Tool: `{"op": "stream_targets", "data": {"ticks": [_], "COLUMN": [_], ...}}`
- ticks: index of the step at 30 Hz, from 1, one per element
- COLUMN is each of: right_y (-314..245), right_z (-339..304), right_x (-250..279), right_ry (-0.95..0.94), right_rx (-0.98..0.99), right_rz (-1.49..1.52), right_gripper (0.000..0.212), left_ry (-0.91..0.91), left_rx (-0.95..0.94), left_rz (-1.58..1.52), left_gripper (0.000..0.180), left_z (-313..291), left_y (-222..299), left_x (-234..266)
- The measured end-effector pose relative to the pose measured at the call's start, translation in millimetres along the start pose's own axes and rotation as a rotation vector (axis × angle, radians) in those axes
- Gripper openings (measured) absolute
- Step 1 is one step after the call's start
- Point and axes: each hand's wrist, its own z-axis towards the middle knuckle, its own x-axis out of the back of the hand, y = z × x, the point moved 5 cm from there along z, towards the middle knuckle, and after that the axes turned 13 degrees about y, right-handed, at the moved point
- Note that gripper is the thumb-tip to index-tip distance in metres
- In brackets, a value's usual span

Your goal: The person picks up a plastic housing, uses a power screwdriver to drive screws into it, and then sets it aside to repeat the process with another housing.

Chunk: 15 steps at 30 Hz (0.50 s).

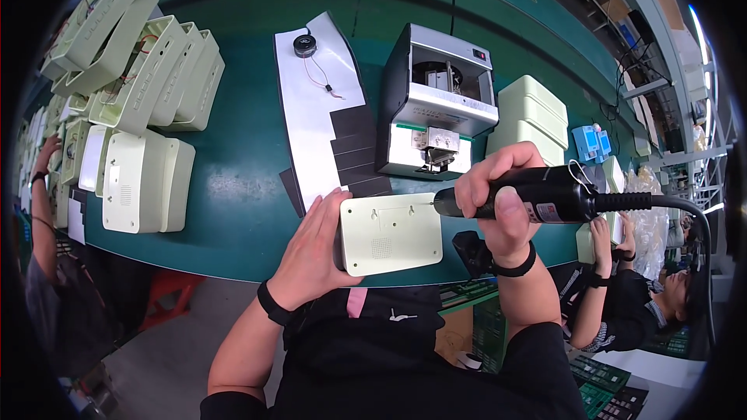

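Observation:
A pale green plastic housing lies on the table in front of me, its back with screw holes and a small speaker grille facing up. My left hand grips its left side, with the fingers along the edge and the thumb at the near corner. Wrapped in my right hand is a black electric screwdriver, held nearly level with its cord running off to the right. Its bit points left at the housing's far right corner hole; whether it sits in a screw there I cannot tell.
Behind the housing stand a grey-black screw feeder and a white sheet bearing a small round speaker and black pads. Housings pile up at left; more stand at right. Co-workers' arms appear on both sides.

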Motion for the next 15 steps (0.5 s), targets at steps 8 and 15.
{"op": "stream_targets", "data": {"ticks": [8,15], "right_y": [-1.6,-1.9], "right_z": [0.5,2.6], "right_x": [-1.0,0.2], "right_ry": [-0.013,-0.073], "right_rx": [-0.014,-0.054], "right_rz": [0.004,0.019], "right_gripper": [0.043,0.046], "left_ry": [-0.003,-0.014], "left_rx": [-0.003,-0.004], "left_rz": [-0.008,0.005], "left_gripper": [0.113,0.114], "left_z": [1.0,-0.2], "left_y": [0.4,-0.6], "left_x": [-0.5,-2.0]}}
